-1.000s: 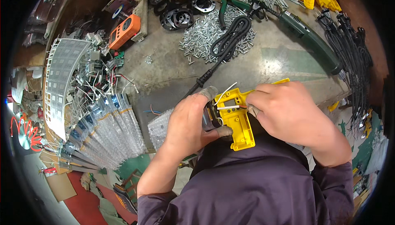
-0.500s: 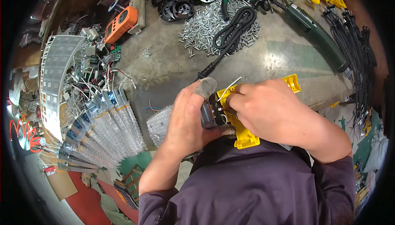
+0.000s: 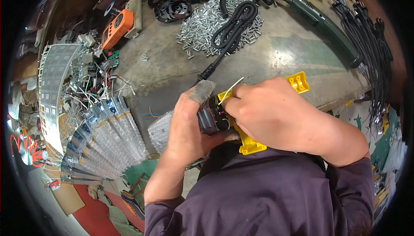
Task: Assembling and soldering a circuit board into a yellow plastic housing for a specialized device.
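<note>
My left hand (image 3: pixel 187 126), with a grey wrapping on one finger, is closed around a dark motor piece with shiny metal strips (image 3: pixel 208 120). Its fingertips also reach a yellow plastic housing (image 3: pixel 252 147), which lies across the table's near edge, close to my body. Over the middle of that housing, my right hand (image 3: pixel 267 113) has its fingers pinched together beside the motor's end. A white wire (image 3: pixel 235 87) sticks up from between the motor and those fingers. What the right fingertips grip is hidden beneath the hand. A black cord (image 3: pixel 208 73) runs up from behind my left hand.
A heap of screws (image 3: pixel 198 31) lies at the back under a coiled cord. Right of it are a dark green tool body (image 3: pixel 325 29) and black cords (image 3: pixel 366 42). On the left sit bubble-wrapped parts (image 3: pixel 116 141), loose wired components (image 3: pixel 88 72) and an orange device (image 3: pixel 117 29).
The whole view has shifted slightly, so the table's things appear a little further left and up. Both hands keep nearly the same hold, with the right fingers still at the motor's end.
</note>
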`<state>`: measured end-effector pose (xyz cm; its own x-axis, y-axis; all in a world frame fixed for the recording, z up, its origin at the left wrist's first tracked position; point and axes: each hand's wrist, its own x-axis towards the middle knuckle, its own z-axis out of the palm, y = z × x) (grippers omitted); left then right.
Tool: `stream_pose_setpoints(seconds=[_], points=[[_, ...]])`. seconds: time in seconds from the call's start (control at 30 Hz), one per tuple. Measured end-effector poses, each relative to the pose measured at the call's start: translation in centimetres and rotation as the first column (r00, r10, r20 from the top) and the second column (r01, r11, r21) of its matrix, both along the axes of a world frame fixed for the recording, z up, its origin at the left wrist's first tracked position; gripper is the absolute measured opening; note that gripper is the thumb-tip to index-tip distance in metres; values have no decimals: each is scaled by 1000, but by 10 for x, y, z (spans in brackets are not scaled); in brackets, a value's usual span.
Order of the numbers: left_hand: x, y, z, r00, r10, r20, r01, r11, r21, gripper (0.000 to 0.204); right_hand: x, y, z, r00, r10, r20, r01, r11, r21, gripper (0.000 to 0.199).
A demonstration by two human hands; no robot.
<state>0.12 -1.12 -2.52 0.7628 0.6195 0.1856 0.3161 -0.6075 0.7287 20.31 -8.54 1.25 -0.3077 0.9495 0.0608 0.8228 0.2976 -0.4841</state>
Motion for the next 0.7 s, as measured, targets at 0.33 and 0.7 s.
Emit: stream_pose_setpoints(seconds=[0.33,0.7], points=[[6,-2,4,996,91,0,-91,995,-30,87,0,1,6,999,35,18,-35,999,25,10],[6,-2,3,994,111,-18,-112,993,-35,88,2,1,6,999,31,31,-33,998,50,10]])
